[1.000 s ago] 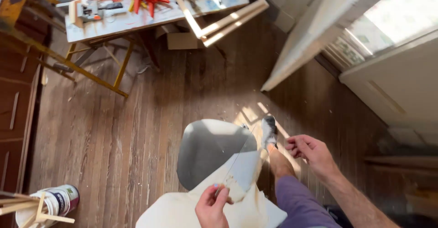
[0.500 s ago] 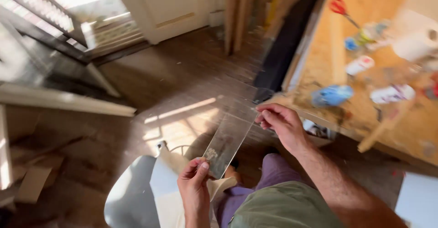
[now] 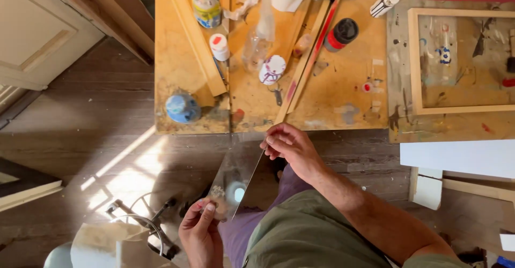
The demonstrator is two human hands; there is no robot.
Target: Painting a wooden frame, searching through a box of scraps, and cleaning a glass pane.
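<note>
One clear glass pane (image 3: 238,174) hangs over the lap, its long axis running from near left up to far right. Left hand (image 3: 201,230) pinches its near end, right hand (image 3: 289,147) its far end, just short of the cluttered bench (image 3: 343,102).

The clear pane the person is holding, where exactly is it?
In the head view, the clear pane slants low at centre, between the left hand and right hand, just below the wooden workbench.

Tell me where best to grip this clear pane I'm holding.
Pinch the clear pane by its bare short edges, as the left hand and right hand do, coming from opposite ends: it is thin, flat and long, so the faces stay clean.
</note>
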